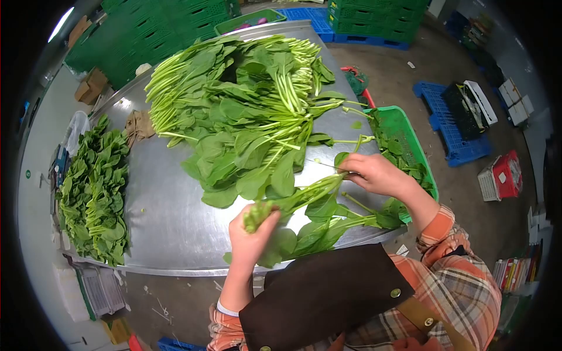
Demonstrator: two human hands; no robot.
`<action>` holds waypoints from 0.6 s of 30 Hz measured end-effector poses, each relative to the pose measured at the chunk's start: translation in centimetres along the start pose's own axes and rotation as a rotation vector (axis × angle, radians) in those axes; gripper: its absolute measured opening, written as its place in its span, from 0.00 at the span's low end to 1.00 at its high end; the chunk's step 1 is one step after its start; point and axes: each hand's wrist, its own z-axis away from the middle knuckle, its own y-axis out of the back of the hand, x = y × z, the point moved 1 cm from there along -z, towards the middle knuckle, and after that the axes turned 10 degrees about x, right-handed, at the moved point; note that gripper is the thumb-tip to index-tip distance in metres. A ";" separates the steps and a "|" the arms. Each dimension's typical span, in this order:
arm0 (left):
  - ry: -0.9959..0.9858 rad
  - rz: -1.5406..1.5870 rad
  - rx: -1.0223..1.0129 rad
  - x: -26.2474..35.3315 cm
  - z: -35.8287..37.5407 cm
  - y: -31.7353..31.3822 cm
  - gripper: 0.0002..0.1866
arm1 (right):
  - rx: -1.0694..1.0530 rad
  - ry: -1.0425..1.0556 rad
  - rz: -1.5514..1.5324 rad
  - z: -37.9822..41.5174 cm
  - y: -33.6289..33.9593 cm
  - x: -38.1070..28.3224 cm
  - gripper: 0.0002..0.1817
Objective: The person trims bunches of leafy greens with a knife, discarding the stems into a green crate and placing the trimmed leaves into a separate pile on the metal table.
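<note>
My left hand (250, 234) is wrapped around a bunch of leafy greens (304, 196), with pale green stem ends showing above the thumb. At the other end of this bunch, my right hand (377, 174) has its fingers closed on a leafy stem. A thin dark line lies by those fingertips; I cannot make out what it is. Loose leafy stalks (333, 228) lie beneath, near the table's front edge. Just beyond both hands rises a large pile of leafy greens (234, 111), its stems pointing to both sides.
Another heap of greens (96, 193) lines the left of the metal table (170, 216). At the right edge stands a green crate (413, 137) with leaves inside. Stacked green crates (158, 29) rise behind. Blue pallets (451, 126) and a red-and-white basket (500, 177) are on the floor.
</note>
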 end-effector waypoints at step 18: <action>0.266 0.210 -0.165 -0.9 -0.4 -4.4 0.10 | 0.270 -0.028 -0.033 -0.1 -7.0 -1.7 0.17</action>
